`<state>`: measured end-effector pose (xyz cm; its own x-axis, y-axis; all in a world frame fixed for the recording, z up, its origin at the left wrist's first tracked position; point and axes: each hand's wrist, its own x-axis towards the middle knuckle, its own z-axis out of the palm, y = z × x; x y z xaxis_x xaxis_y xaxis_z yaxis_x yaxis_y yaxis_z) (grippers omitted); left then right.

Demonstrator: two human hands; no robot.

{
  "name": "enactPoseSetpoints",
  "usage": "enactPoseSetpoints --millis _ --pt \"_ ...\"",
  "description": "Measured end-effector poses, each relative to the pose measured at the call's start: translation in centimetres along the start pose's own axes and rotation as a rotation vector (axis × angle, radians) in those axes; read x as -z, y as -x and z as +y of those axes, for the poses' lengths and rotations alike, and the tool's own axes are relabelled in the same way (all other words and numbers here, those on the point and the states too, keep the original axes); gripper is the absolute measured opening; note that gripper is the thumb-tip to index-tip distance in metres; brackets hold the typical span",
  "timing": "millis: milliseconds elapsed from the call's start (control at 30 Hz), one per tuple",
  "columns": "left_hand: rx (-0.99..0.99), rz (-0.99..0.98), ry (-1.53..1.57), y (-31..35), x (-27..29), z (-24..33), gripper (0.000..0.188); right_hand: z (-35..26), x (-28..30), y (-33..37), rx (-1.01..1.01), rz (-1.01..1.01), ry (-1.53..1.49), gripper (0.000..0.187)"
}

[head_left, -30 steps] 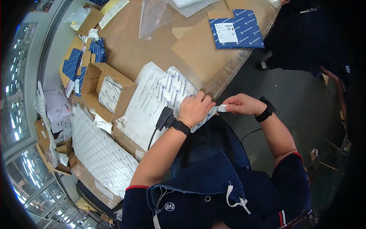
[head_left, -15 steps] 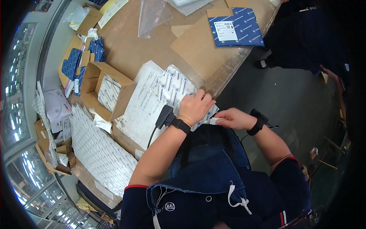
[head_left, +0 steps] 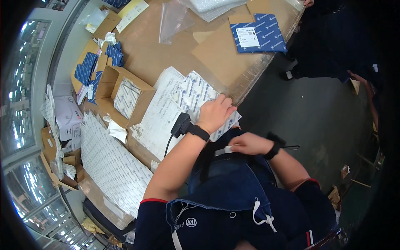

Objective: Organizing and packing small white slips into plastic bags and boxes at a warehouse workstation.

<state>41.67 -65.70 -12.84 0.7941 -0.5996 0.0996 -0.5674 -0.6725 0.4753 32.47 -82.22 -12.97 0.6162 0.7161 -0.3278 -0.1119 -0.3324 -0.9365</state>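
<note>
My left hand [head_left: 214,112] lies on a stack of printed label sheets [head_left: 189,93] at the near edge of the brown table [head_left: 166,58], fingers curled over the stack and pressing on it. A black wristband sits on that wrist, and a black corded device [head_left: 181,124] lies just beside it. My right hand [head_left: 249,144] is off the table, against my dark blue apron, pinching a small white label strip [head_left: 226,150]. It wears a black wrist strap.
An open cardboard box [head_left: 125,93] with sheets inside stands left of the stack. A blue flat package [head_left: 258,37] and a clear plastic bag [head_left: 173,18] lie farther back. Large label sheets [head_left: 110,166] cover the left. Another person's hand [head_left: 361,79] shows at the right.
My right hand has pulled away from the sheet stack at the table edge and dropped toward my apron with the white strip. My left hand has stayed on the sheets.
</note>
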Motion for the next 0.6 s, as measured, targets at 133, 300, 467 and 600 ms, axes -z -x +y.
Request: enactPoseSetpoints --millis 133,300,467,600 --pt "0.188 -0.074 0.355 0.7 5.0 -0.6 0.025 -2.8 7.3 4.1 -0.17 0.134 -0.2 0.018" --pt "0.233 0.252 0.606 2.7 14.7 -0.7 0.016 -4.4 10.9 0.1 0.034 0.669 0.139 0.025" --pt "0.138 0.521 0.742 4.8 15.1 0.0 0.007 -2.0 8.7 -4.8 0.076 1.131 1.099 0.039" --pt "0.291 0.547 0.829 7.4 6.0 0.2 0.016 -1.8 6.5 -3.9 0.017 1.044 0.265 0.022"
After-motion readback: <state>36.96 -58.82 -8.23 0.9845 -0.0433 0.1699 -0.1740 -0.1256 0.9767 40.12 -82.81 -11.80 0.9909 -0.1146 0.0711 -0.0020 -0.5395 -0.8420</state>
